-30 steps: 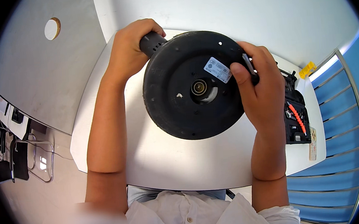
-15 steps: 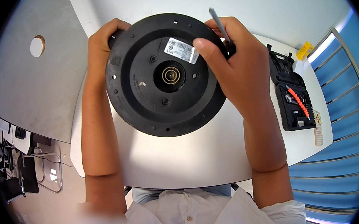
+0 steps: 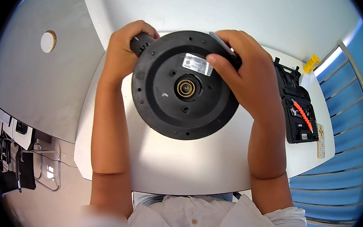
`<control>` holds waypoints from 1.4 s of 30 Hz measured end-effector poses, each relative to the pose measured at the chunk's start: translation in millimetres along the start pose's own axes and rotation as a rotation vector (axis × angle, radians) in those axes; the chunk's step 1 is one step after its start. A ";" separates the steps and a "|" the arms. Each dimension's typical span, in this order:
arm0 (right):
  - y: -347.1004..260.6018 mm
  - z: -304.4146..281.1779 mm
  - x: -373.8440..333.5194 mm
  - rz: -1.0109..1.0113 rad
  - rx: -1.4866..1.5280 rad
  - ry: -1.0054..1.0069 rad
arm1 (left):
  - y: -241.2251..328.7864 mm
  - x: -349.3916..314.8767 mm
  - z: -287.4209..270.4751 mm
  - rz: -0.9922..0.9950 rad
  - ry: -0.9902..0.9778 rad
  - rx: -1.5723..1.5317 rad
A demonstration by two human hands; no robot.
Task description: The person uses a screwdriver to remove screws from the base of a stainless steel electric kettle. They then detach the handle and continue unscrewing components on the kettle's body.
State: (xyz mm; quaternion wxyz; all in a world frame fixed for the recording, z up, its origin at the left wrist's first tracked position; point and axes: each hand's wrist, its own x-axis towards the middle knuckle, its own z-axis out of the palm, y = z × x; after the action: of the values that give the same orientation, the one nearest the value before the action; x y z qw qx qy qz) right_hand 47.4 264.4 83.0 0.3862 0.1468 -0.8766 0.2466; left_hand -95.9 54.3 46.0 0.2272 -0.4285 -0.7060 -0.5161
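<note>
A black electric kettle (image 3: 164, 117) is held up over the white table, its round underside facing me. Brass-coloured rings (image 3: 186, 88) sit in the hole at its centre, with screw holes around them. A silver label (image 3: 197, 64) is stuck on the base. My left hand (image 3: 126, 47) is closed around the black handle (image 3: 142, 42) at the upper left. On the right side, my right hand (image 3: 252, 67) grips the rim, its thumb lying beside the label. That same hand also holds a screwdriver, whose grey metal shaft (image 3: 221, 43) points up and left; its dark grip is mostly hidden.
On the table's right side lies an opened black tool case (image 3: 293, 124) with an orange flexible shaft (image 3: 303, 116). Beside it are a light strip-shaped piece (image 3: 320, 143) and a yellow object (image 3: 312, 64). A metal railing (image 3: 351, 100) runs at right; a grey table (image 3: 39, 95) stands left.
The kettle and both hands have shifted right and slightly down in view, and the handle shows more now. The screwdriver shaft has tilted lower toward the kettle's rim.
</note>
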 end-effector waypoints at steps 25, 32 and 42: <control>-26.0 -5.4 -7.0 -0.102 -0.350 -0.130 | 23.0 4.8 2.3 0.056 -0.026 0.307; -34.8 1.5 -10.0 -0.104 -0.264 -0.195 | 33.6 5.2 9.4 0.040 0.025 0.367; -33.3 6.2 -8.3 -0.289 -0.324 0.029 | 34.7 6.3 9.5 -0.037 0.020 0.402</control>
State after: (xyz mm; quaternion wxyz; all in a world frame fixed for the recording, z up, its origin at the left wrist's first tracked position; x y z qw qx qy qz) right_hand 64.0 233.8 83.8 0.4484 0.2033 -0.8691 0.0467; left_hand -69.0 68.8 65.9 0.3056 -0.3565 -0.8002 -0.3731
